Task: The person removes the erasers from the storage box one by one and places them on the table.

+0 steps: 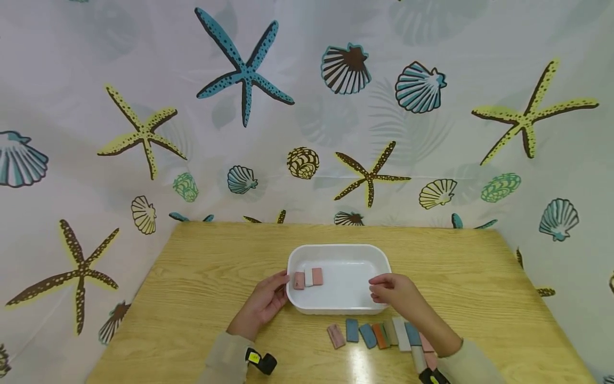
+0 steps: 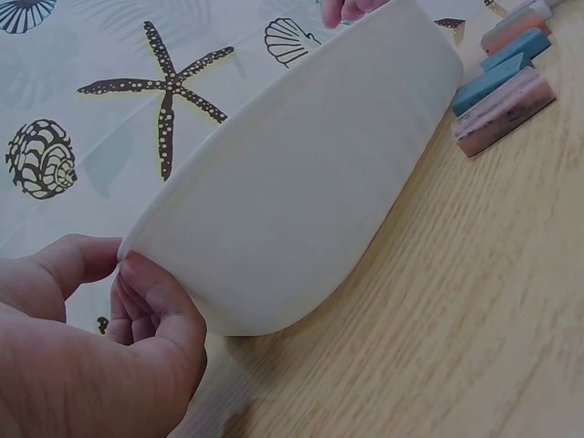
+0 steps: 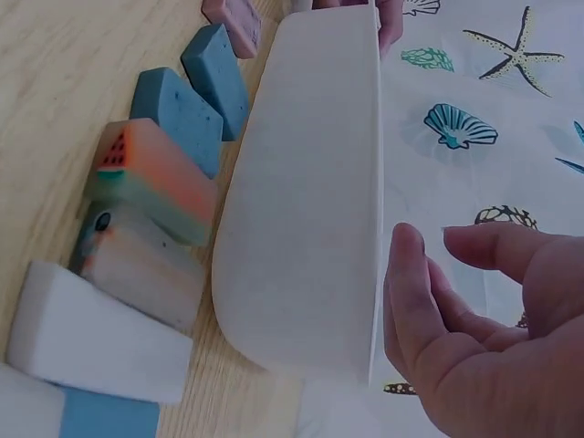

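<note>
A white plastic tub (image 1: 342,309) with rounded corners stands on the wooden table. My left hand (image 1: 266,300) is at its left end, and in the left wrist view thumb and index finger pinch the rim (image 2: 137,228). Inside the tub, at the left, lie a pink eraser (image 1: 299,280), a white eraser (image 1: 308,277) and another pink eraser (image 1: 317,276). My right hand (image 1: 395,292) hovers over the tub's right end. In the right wrist view its thumb and fingers (image 3: 408,274) stand apart beside the rim, holding nothing.
Several erasers lie in a row along the tub's near side, among them a mottled pink one (image 1: 336,336), a blue one (image 1: 352,330), an orange-green one (image 1: 381,336) and a white one (image 1: 402,334). A shell-and-starfish patterned cloth (image 1: 307,122) hangs behind the table (image 1: 206,266).
</note>
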Available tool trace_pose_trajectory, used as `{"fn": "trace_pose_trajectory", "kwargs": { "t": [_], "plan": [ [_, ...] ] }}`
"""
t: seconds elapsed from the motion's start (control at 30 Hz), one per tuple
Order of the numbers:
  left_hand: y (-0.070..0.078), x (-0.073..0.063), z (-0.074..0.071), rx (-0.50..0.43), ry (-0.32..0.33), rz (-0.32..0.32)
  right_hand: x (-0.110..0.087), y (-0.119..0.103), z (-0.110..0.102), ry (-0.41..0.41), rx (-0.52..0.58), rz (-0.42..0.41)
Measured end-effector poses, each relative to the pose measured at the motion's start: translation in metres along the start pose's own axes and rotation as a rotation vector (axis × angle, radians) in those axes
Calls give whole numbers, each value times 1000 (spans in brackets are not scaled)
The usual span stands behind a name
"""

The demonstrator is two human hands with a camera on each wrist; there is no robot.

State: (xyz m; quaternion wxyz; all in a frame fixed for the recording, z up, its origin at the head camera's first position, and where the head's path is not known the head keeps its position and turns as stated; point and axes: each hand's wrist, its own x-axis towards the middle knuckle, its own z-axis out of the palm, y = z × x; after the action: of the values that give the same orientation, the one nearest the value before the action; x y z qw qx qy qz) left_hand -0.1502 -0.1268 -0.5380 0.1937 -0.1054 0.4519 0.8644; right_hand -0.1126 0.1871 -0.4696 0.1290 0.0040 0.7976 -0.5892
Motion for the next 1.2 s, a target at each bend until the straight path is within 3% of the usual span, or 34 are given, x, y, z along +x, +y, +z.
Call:
{"fn": "trace_pose_trajectory", "kwargs": {
  "t": [0.3, 0.6, 0.93, 1.2],
  "plan": [
    [0, -1, 2, 8, 16, -14, 40, 0, 32, -16, 77, 108],
    [-1, -1, 2, 21, 5, -9, 67, -1, 54, -18, 165, 194],
    [-1, -1, 1, 11, -1, -10, 86, 5, 71, -13, 110, 254],
    [1, -1, 0, 15, -6, -2, 101, 9, 87, 40, -1, 189]
  ]
}}
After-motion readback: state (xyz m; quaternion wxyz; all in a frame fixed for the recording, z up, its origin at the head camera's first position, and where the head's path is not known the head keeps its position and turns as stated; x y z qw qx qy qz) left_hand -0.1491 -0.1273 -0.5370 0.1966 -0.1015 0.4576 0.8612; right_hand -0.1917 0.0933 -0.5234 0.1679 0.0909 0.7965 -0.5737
